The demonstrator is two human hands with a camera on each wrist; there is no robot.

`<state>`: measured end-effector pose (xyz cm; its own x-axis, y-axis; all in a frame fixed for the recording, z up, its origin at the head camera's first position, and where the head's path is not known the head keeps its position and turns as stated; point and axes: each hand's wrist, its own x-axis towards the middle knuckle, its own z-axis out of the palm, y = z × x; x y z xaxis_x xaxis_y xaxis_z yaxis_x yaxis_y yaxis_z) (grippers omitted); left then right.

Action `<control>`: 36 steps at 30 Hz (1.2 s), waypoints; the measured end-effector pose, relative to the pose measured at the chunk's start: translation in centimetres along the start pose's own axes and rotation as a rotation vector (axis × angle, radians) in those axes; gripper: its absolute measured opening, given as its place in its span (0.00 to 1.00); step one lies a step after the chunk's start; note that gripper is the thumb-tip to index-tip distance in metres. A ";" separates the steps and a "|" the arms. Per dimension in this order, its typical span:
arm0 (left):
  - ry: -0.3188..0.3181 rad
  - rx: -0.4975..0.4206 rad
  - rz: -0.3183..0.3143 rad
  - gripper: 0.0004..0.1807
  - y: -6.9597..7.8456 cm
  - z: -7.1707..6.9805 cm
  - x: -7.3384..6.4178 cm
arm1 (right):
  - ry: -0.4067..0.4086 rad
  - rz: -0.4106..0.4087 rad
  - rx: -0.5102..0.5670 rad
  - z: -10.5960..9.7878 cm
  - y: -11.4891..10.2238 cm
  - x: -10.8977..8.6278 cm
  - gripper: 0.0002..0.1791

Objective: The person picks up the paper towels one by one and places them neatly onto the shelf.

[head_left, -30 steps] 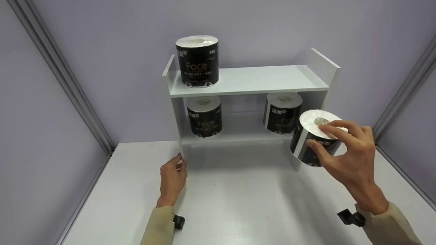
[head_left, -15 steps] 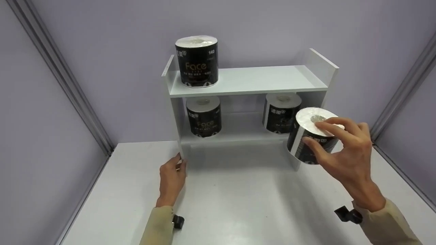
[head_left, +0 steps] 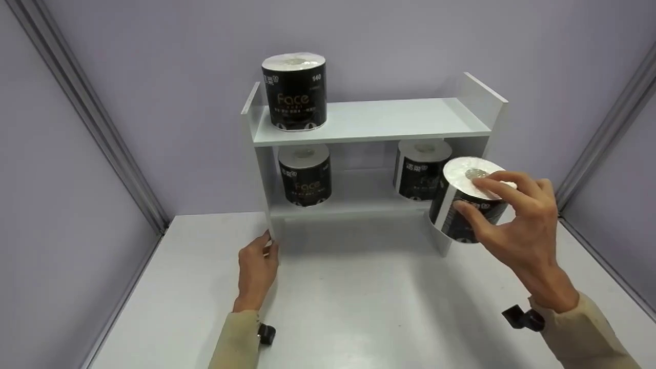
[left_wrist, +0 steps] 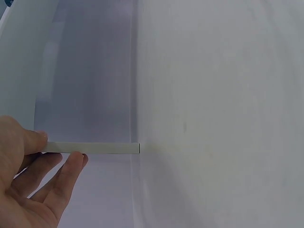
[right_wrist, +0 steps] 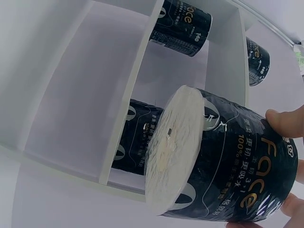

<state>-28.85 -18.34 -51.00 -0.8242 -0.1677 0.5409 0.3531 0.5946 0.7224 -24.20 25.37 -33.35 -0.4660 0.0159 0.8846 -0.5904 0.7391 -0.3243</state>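
My right hand (head_left: pixel 530 220) grips a black-wrapped toilet paper roll (head_left: pixel 461 179) near its top, thumb on the side and fingertips over the white upper end. In the head view this roll hangs tilted before the right end of a white two-tier shelf (head_left: pixel 389 119). The right wrist view shows its white lower end and gold "Face" lettering. Low on the left, my left hand (head_left: pixel 258 269) pinches the front edge of the shelf's side panel (left_wrist: pixel 104 148) between thumb and fingers.
One roll (head_left: pixel 295 97) stands on the top tier's left end. Below it, on the lower tier, are a left roll (head_left: pixel 306 179) and a right roll (head_left: pixel 421 177). The shelf stands on a white table (head_left: pixel 353 307) against a pale wall (head_left: pixel 389 41).
My right hand has carried its toilet paper roll slightly up and to the left. My left hand keeps its hold on the side panel.
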 end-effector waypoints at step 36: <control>-0.001 0.002 0.011 0.17 -0.1 0.1 -0.2 | -0.008 0.006 -0.012 0.1 -0.4 2.2 0.24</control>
<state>-28.77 -18.34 -51.23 -0.8209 -0.1599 0.5482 0.3611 0.5983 0.7153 -25.02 25.06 -31.27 -0.4747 0.0148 0.8800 -0.5801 0.7467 -0.3254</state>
